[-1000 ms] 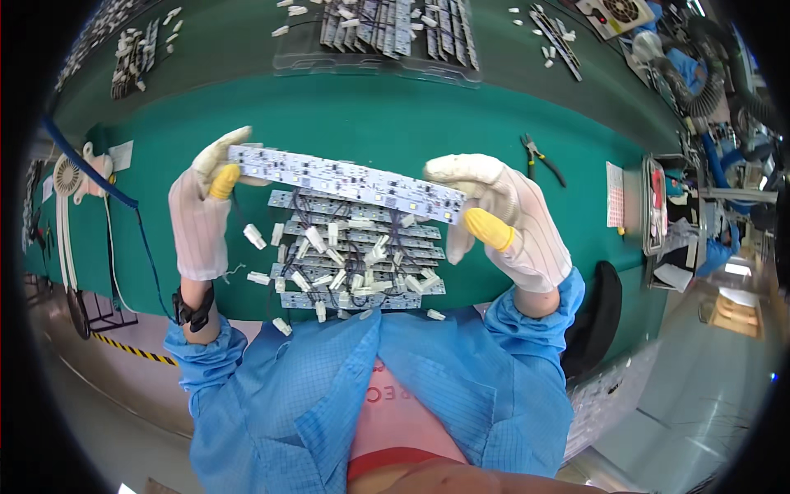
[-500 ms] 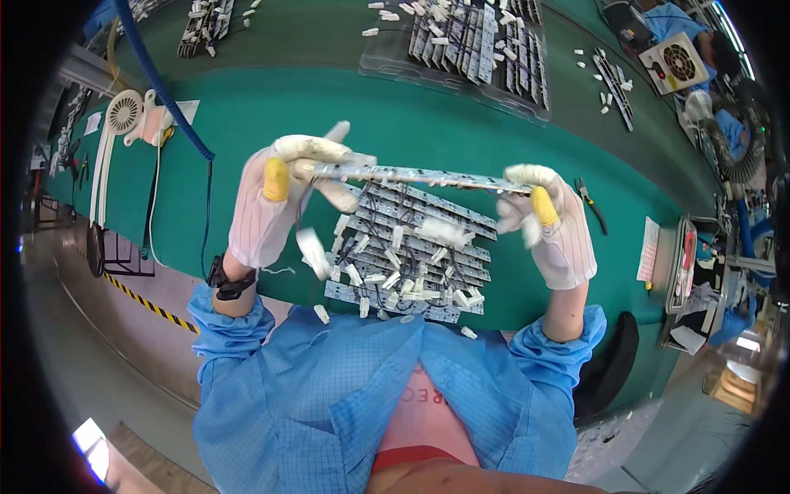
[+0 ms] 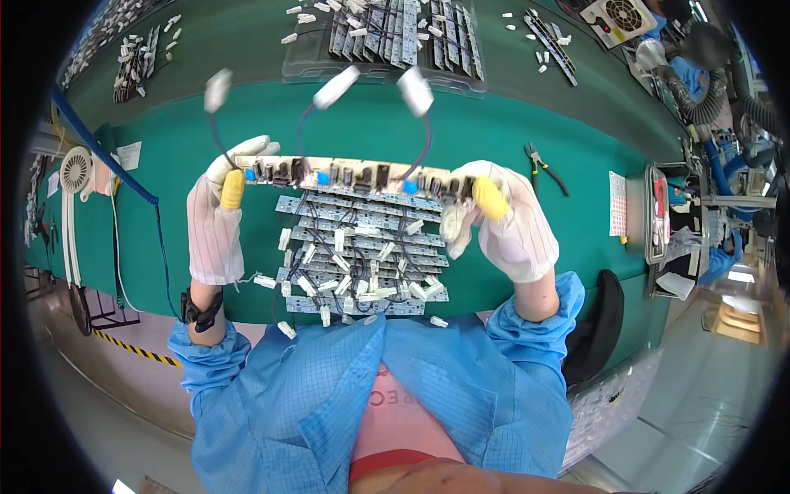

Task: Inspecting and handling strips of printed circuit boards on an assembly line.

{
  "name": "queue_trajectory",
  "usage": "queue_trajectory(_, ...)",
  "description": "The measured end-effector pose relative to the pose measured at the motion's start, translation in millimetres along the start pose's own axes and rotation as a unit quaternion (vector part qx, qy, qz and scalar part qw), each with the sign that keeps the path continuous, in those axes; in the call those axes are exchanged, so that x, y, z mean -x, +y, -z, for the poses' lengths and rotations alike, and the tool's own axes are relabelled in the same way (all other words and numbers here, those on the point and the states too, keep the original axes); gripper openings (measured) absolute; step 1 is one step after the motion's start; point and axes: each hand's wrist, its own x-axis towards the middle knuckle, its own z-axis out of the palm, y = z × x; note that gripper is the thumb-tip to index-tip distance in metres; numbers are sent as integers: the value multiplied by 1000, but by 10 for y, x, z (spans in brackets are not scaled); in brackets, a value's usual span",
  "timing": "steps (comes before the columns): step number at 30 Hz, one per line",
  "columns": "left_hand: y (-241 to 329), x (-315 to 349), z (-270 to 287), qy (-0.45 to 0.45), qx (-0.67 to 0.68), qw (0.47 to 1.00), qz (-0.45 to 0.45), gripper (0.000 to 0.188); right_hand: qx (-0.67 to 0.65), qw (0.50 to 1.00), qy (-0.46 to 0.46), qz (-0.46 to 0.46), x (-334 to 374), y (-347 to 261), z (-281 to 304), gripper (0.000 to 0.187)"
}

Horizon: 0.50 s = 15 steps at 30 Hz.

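Observation:
A long narrow circuit board (image 3: pixel 346 175) is held up level between my two white-gloved hands, its row of components facing me. My left hand (image 3: pixel 222 193) pinches the left end, a yellow cot on its thumb. At the right end, my right hand (image 3: pixel 494 210) grips the board, also with a yellow cot. Wires rise from the board to blurred white connectors (image 3: pixel 336 87) swung up on its far side. Just below it, a stack of similar circuit boards (image 3: pixel 362 255) lies on the green mat, their dark wires and white connectors strewn across them.
A clear plastic tray (image 3: pixel 387 72) full of boards stands at the back. Pliers (image 3: pixel 546 171) lie right of my right hand. At the left are a small fan (image 3: pixel 76 170) and a blue coiled cord (image 3: pixel 107 156). A loose board (image 3: pixel 551 47) rests far right.
The held board has turned from edge-on to showing its components, and its connectors have swung from hanging down to the far side. The whole view has shifted, moving the surroundings leftward.

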Motion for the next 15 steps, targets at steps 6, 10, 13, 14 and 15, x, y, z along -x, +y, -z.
queue_trajectory(6, -59, 39, 137, -48, -161, 976, -136, 42, -268, 962, -31, -40, 1, 398, 129, 59)
queue_trajectory(10, -46, 21, -122, -97, 233, 965, -66, 48, -240, 965, 42, -96, -50, 297, 55, 47)
queue_trajectory(13, 116, 42, 40, -90, 121, 989, 9, 38, -220, 971, 12, -89, -27, 199, -51, 53)
queue_trajectory(14, -146, -34, 166, -35, 28, 999, -13, 30, -176, 978, -65, -95, -39, 94, -64, 57)
queue_trajectory(15, -247, -146, 306, 24, -50, 997, -53, 24, -63, 994, -77, -49, -103, 100, -2, 60)
